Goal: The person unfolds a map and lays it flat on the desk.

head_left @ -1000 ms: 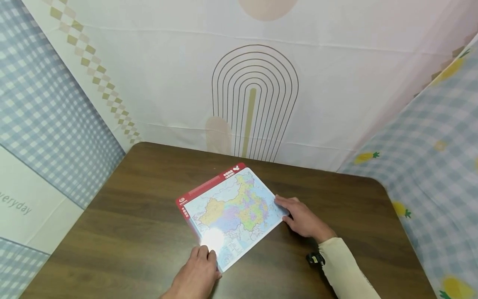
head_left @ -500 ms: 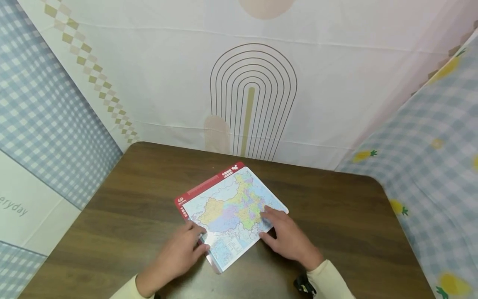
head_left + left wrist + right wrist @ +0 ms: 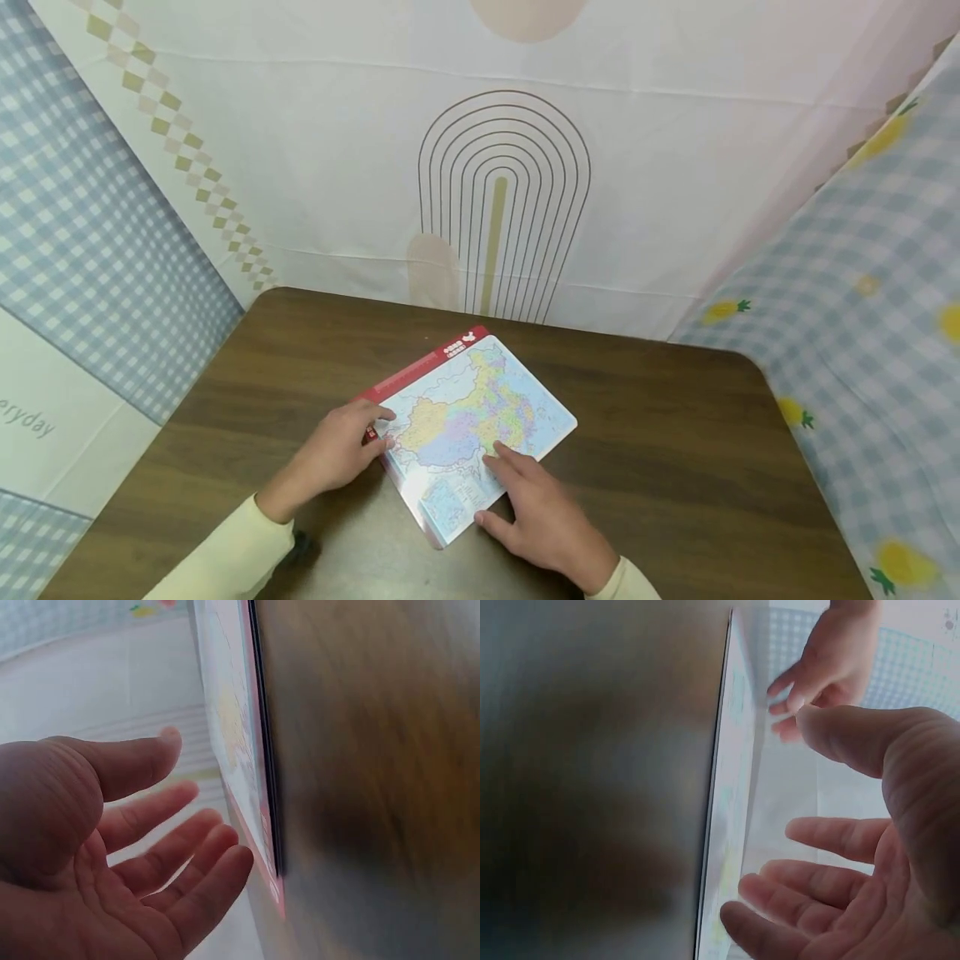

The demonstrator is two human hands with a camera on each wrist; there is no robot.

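A flat map board [image 3: 457, 400] with a red top border lies turned at an angle on the brown table. Over its upper left corner is my left hand [image 3: 337, 446], fingers apart and loosely bent. The left wrist view has that hand's fingers [image 3: 202, 892] beside the board's edge [image 3: 262, 750], with no grip on it. My right hand [image 3: 540, 517] hovers over the lower right edge, its fingertips overlapping the map in the head view. In the right wrist view, its fingers [image 3: 780, 900] are spread and relaxed, the board's thin side [image 3: 714, 787] just beyond them.
The wooden table [image 3: 675, 433] has rounded far corners. A white printed cloth [image 3: 337, 167] hangs behind it, with blue checked cloth [image 3: 97, 208] on the left and pineapple-print checked cloth [image 3: 847, 333] on the right.
My left hand has let go of the lower left corner and slid up the board's left side. My right hand has left the right corner and moved left and nearer along the lower edge. The board stays put.
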